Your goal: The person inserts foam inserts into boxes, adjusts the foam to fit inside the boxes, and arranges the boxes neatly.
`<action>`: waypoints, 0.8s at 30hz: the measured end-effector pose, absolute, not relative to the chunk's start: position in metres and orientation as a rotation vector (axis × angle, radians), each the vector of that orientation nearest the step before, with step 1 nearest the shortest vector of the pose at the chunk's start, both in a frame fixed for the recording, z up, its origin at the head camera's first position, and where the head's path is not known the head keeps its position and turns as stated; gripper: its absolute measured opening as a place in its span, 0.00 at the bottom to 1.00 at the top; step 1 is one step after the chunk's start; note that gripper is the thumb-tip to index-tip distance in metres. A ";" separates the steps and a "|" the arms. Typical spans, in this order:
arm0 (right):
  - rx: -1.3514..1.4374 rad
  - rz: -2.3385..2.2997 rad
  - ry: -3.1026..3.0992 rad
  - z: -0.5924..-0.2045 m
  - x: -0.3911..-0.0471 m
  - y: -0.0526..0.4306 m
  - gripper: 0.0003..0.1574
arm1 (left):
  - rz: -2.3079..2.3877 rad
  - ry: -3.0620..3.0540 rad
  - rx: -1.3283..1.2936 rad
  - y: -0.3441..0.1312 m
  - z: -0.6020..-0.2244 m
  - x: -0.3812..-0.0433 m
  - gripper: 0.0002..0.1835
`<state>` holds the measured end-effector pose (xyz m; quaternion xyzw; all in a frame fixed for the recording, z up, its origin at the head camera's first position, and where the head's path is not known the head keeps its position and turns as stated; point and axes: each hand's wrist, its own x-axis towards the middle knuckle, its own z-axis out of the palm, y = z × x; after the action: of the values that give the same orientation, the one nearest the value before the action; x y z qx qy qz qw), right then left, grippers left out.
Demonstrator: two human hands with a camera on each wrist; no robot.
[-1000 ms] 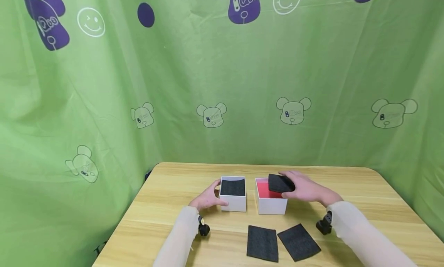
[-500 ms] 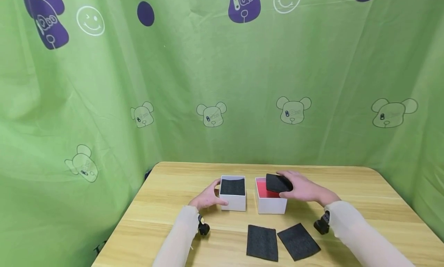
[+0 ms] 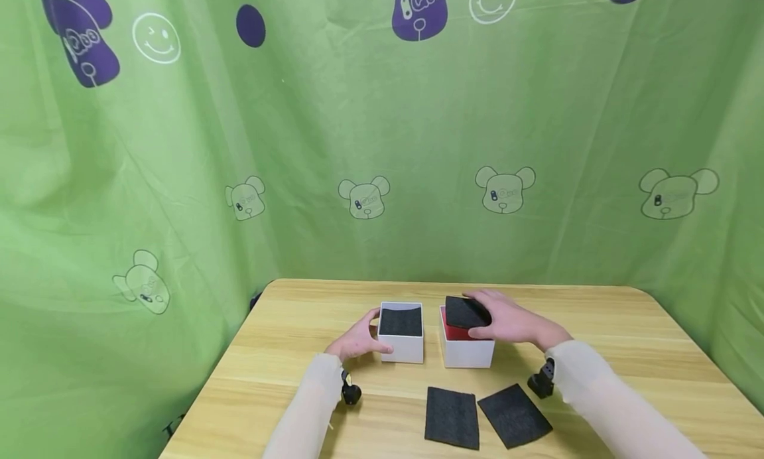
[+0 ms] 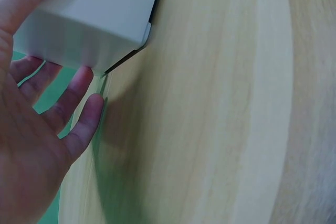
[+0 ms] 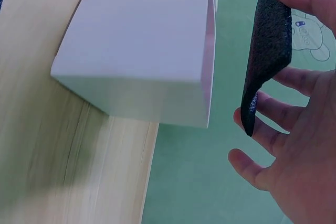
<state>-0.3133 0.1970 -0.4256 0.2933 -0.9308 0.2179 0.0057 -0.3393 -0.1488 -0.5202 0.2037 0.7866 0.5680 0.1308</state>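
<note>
Right hand (image 3: 510,318) pinches a black pad (image 3: 464,310), rough and kinda bent, low and right of center over the right box (image 3: 468,355). Left hand (image 3: 357,340) grips the left box (image 3: 402,350), loosely I think.

Bright head view, dimmer wrist views, soft shadows on table (image 3: 388,406)

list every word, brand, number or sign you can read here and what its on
"Qoo" (last letters could be "ee"): top-centre purple bear on the green curtain
Similar word, tilted and blurred: upper-left purple bear
Winking smiley signs, no words: same curtain
Outlined bears: lettering too small and faint to read
Left box, right box, black pads: no text on sides shown
</note>
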 end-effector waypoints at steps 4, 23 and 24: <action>0.938 0.685 -2.917 -0.423 -0.313 0.191 0.50 | 1.643 2.292 0.592 -0.149 -0.521 -0.340 0.52; 1.035 0.606 -2.862 -0.422 -0.317 0.162 0.49 | 1.671 2.255 0.590 -0.148 -0.522 -0.341 0.51; 1.039 0.604 -2.859 -0.422 -0.316 0.161 0.49 | 1.674 2.253 0.591 -0.149 -0.522 -0.341 0.51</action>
<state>-0.3165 0.1612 -0.4220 0.3349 -0.9217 0.1946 0.0200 -0.3410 -0.1486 -0.5219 0.2043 0.7781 0.5781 0.1364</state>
